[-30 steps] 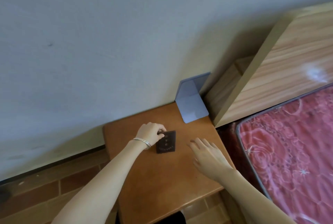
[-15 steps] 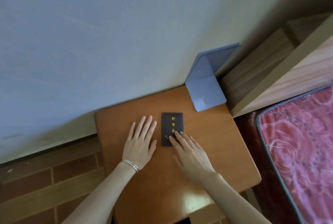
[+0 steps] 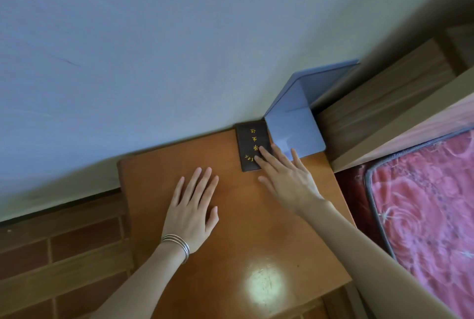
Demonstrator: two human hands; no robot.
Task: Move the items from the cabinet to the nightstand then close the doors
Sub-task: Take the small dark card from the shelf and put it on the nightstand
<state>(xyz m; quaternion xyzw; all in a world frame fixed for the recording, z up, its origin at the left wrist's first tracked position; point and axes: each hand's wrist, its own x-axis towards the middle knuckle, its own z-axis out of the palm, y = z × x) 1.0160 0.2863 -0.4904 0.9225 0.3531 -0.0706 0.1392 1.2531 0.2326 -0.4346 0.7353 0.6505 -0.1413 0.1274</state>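
Observation:
A small dark booklet [image 3: 250,141] with gold lettering lies flat at the back of the wooden nightstand [image 3: 230,254], against the wall and touching a blue-grey metal bookend [image 3: 295,134]. My right hand [image 3: 287,177] is flat with fingers spread, its fingertips resting on the booklet's lower right part. My left hand [image 3: 192,205], with thin bangles at the wrist, lies palm down on the nightstand top, left of the booklet and apart from it. The cabinet is not in view.
A pale wall stands right behind the nightstand. A wooden headboard [image 3: 384,103] and a bed with a red patterned mattress [image 3: 423,203] border it on the right. Red-brown floor tiles [image 3: 64,254] lie to the left.
My right hand has slid the booklet back and to the right, up against the wall and the bookend. My left hand let go of it earlier and now rests flat.

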